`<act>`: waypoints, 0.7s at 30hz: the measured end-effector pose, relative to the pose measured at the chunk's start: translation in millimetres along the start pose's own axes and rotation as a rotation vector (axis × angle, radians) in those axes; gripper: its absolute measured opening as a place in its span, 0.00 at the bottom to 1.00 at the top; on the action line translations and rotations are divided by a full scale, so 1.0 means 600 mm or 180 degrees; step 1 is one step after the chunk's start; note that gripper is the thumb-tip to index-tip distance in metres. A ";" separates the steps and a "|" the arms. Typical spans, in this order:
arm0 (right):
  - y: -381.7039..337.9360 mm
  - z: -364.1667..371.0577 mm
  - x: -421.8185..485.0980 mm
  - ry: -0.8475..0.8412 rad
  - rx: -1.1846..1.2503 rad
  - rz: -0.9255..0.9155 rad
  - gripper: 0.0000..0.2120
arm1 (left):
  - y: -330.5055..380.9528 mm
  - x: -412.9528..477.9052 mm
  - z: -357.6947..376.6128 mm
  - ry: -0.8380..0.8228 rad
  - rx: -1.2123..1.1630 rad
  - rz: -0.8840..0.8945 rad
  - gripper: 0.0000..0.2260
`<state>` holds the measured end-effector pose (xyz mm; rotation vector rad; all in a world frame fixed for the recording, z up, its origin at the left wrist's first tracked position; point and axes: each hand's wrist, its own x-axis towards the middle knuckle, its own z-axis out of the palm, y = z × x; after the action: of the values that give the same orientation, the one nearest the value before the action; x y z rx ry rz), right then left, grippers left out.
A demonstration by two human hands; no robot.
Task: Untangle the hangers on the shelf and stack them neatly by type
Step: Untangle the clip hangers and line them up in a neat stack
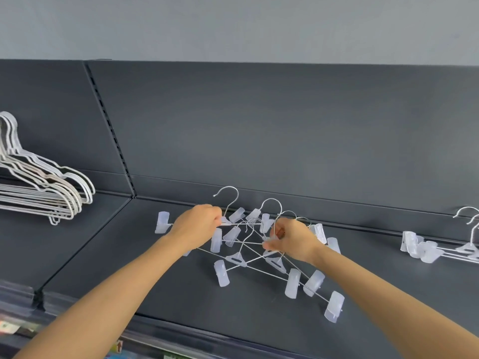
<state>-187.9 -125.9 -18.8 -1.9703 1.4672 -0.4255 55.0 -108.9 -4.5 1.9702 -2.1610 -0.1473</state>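
Note:
A tangle of metal clip hangers with clear plastic clips lies on the dark grey shelf, their bars crossing and hooks pointing to the back. My left hand grips the bar of the rearmost clip hanger near its hook. My right hand pinches a hanger in the middle of the tangle. At the far right lies a stack of clip hangers. A stack of white wire hangers rests on the shelf at the far left.
The shelf's upright back panel rises just behind the tangle. A slotted upright splits the left bay from this one. Price-tag strips and goods show below the shelf's front edge.

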 end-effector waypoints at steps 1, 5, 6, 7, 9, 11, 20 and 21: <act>-0.006 0.002 0.003 -0.0014 -0.0084 0.0061 0.15 | -0.002 -0.001 0.003 -0.0024 -0.0208 -0.0066 0.09; -0.023 0.021 0.015 -0.0303 -0.0108 0.0279 0.25 | -0.015 -0.002 0.009 -0.0128 -0.0776 -0.0188 0.09; -0.025 0.024 0.018 -0.0321 -0.0077 0.0294 0.27 | -0.019 -0.002 0.007 -0.0121 -0.0876 -0.0223 0.08; -0.026 0.027 0.021 -0.0306 -0.0046 0.0304 0.28 | -0.022 -0.003 0.006 -0.0103 -0.0976 -0.0259 0.08; -0.029 0.031 0.026 -0.0222 0.0005 0.0277 0.27 | -0.029 -0.002 0.003 -0.0075 -0.1110 -0.0307 0.08; -0.031 0.035 0.026 -0.0104 -0.0025 0.0191 0.23 | -0.035 -0.001 0.001 -0.0104 -0.1188 -0.0343 0.07; -0.021 0.030 0.021 0.0472 -0.0594 -0.0184 0.14 | -0.044 0.008 -0.011 -0.0134 -0.1330 -0.0240 0.06; -0.020 0.024 0.020 0.0494 -0.0604 -0.0206 0.13 | -0.044 0.012 -0.015 -0.0127 -0.1317 -0.0219 0.06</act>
<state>-166.4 -130.9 -23.0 -2.1806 1.5939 -0.4925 82.1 -117.8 -1.1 1.8102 -1.8936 -0.5971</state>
